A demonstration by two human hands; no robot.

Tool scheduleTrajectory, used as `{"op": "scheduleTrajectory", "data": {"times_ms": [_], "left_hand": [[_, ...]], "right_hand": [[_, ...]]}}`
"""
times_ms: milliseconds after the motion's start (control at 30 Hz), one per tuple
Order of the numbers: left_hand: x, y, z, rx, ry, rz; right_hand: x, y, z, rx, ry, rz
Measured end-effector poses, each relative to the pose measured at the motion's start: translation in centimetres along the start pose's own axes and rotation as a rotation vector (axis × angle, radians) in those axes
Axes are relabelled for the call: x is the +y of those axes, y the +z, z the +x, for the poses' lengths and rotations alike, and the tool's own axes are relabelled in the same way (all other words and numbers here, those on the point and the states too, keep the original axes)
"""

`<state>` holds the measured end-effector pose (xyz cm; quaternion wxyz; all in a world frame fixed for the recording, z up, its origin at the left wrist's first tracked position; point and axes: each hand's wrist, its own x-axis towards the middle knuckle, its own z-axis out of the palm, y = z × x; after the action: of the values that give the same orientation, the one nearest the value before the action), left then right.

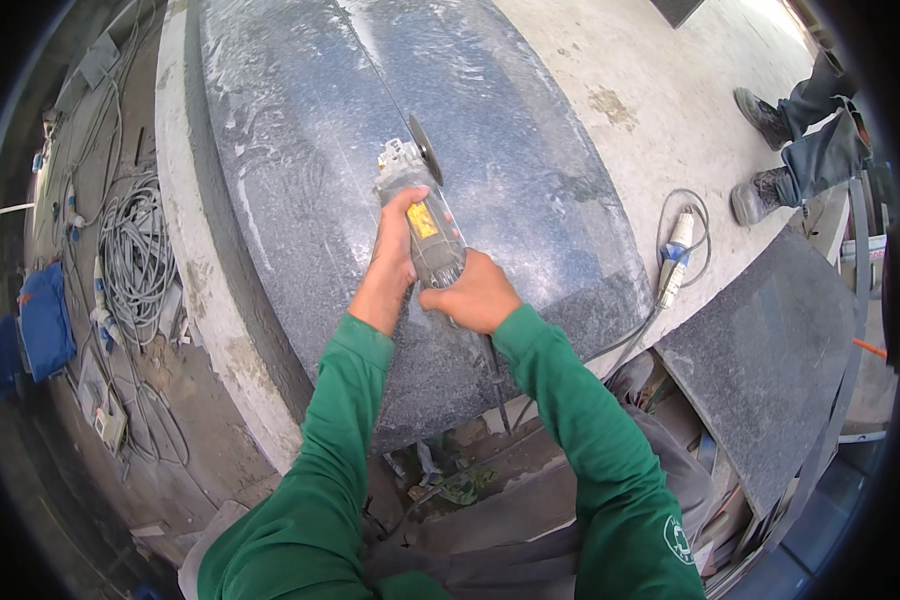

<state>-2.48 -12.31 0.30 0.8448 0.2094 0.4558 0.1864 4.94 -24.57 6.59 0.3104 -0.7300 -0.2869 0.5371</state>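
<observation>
Both my hands grip an angle grinder (432, 232) above a dusty dark stone slab (530, 150). Its thin cutting disc (425, 150) stands on edge at the far end, next to a long straight cut line (375, 70) running away across the slab. My left hand (395, 250) wraps the body near the grinder's head, thumb on top. My right hand (478, 290) closes around the rear of the body, where the dark power cord (495, 375) trails down toward me. Whether the disc touches the stone, I cannot tell.
A blue-and-white plug connector (676, 255) with looped cable lies right of the slab. Another person's shoes (763, 195) stand at the upper right. A second stone slab (770, 350) leans at the right. Coiled grey cable (138, 255) and blue cloth (45, 320) lie on the left.
</observation>
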Motion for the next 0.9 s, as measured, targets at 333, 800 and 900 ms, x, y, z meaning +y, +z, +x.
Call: {"op": "scheduleTrajectory", "data": {"times_ms": [333, 800, 900], "left_hand": [[2.5, -1.3, 4.0, -0.044, -0.006, 0.003], [0.4, -0.2, 0.9, -0.024, 0.010, 0.018], [2.2, -0.8, 3.4, -0.018, -0.022, -0.013]], "right_hand": [[-0.4, 0.3, 4.5, 0.038, -0.033, -0.055], [0.6, 0.2, 1.3, 0.039, -0.042, -0.016], [-1.1, 0.0, 3.7, 0.032, 0.018, -0.029]]}}
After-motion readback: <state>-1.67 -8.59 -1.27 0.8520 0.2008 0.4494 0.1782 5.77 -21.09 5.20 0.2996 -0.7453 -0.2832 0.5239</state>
